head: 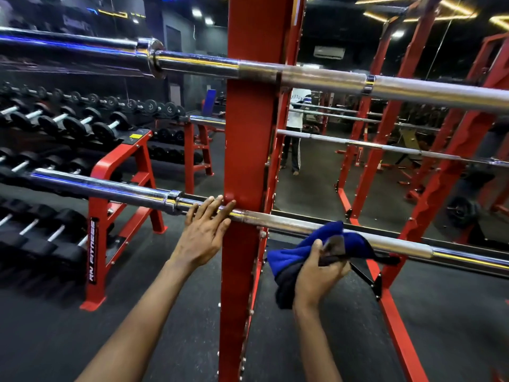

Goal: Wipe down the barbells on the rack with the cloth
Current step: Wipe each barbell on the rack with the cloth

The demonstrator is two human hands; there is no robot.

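Two chrome barbells lie across the red rack upright [248,150]. The upper barbell [325,78] runs at head height, the lower barbell [289,223] at waist height. My left hand [205,230] rests on the lower bar just left of the upright, fingers straight over it. My right hand [321,270] grips a blue and dark cloth [308,252] that is bunched over the lower bar right of the upright.
A red dumbbell rack [99,216] with several black dumbbells stands on the left. A mirror [399,133] behind the rack reflects more bars, red frames and a person. Dark rubber floor [170,312] lies below.
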